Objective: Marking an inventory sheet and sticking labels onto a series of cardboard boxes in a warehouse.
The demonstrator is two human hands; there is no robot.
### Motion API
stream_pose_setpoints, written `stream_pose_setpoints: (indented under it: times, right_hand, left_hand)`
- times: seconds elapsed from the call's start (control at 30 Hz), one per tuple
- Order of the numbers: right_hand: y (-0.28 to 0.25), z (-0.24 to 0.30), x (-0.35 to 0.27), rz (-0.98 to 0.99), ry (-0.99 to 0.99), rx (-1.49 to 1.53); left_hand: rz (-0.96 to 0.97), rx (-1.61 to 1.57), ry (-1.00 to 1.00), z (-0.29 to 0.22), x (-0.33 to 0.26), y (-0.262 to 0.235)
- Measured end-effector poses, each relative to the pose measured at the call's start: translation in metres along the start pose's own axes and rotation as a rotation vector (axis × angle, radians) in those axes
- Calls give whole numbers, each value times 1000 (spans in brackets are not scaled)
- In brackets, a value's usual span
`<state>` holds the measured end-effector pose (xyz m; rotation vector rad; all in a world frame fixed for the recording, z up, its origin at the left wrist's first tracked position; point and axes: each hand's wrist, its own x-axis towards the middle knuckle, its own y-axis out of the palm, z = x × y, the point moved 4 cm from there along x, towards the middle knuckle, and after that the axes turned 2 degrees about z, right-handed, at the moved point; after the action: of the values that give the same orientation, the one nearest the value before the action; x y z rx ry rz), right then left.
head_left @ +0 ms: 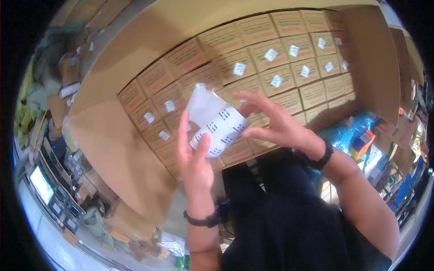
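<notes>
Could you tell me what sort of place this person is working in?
Probably a warehouse or packing area. A large open carton holds rows of small brown boxes, some bearing white stickers, and both hands, left hand and right hand, hold a strip of printed labels.

You face a large open carton (135, 149) packed with rows of small brown boxes (253, 49). Left of the carton, equipment with a lit screen (41, 184) lines the pale floor. Right of it lies blue plastic sheeting (350, 131).
</notes>
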<state>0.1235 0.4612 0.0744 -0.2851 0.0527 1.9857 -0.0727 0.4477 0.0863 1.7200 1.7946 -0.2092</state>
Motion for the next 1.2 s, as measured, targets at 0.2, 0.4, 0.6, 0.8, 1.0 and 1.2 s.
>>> stream_pose_setpoints:
  times: [0.2, 0.4, 0.6, 0.8, 1.0, 1.2]
  right_hand:
    - [-88, -24, -24, -202, 247, 334]
    - [-152, -24, -49, -329, 54, 191]
    - [-174, -34, -68, -392, 112, 338]
    - [-185, -39, -67, -404, 109, 318]
    - [-190, -33, -61, -352, 116, 308]
    - [-189, -29, -57, -435, 59, 9]
  left_hand:
    - [253, 598, 211, 8, 33, 105]
    - [265, 367, -6, 22, 54, 165]
    - [348, 502, -48, 30, 57, 196]
    - [366, 493, -64, 33, 63, 198]
    - [316, 409, -70, 34, 64, 192]
    - [274, 543, 42, 26, 63, 191]
